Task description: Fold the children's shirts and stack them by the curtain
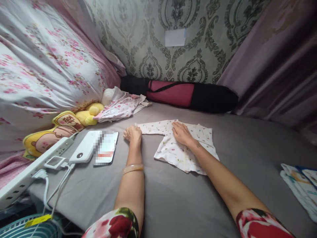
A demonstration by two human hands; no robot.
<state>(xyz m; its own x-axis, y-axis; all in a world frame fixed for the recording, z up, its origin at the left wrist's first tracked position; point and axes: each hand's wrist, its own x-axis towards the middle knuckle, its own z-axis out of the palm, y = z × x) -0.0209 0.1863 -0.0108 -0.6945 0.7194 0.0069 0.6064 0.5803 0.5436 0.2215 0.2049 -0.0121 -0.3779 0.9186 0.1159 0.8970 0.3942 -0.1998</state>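
Note:
A small white baby shirt [170, 150] with a tiny coloured print lies spread on the grey sheet. Its left sleeve stretches out to the left, and my left hand [133, 133] is closed on the cuff end. My right hand [182, 133] rests flat on the upper chest of the shirt, fingers extended and pointing up and left. The shirt's right side lies partly under my right forearm, so some of it is hidden.
Left of my arm lie a phone [107, 148], a white power bank [86, 147] and a power strip [37, 168] with cables. Behind are folded clothes [120, 107], plush toys [92, 112] and a black-and-red long bag [170, 94]. Packages [299, 185] lie far right; a teal basket [29, 228] stands lower left.

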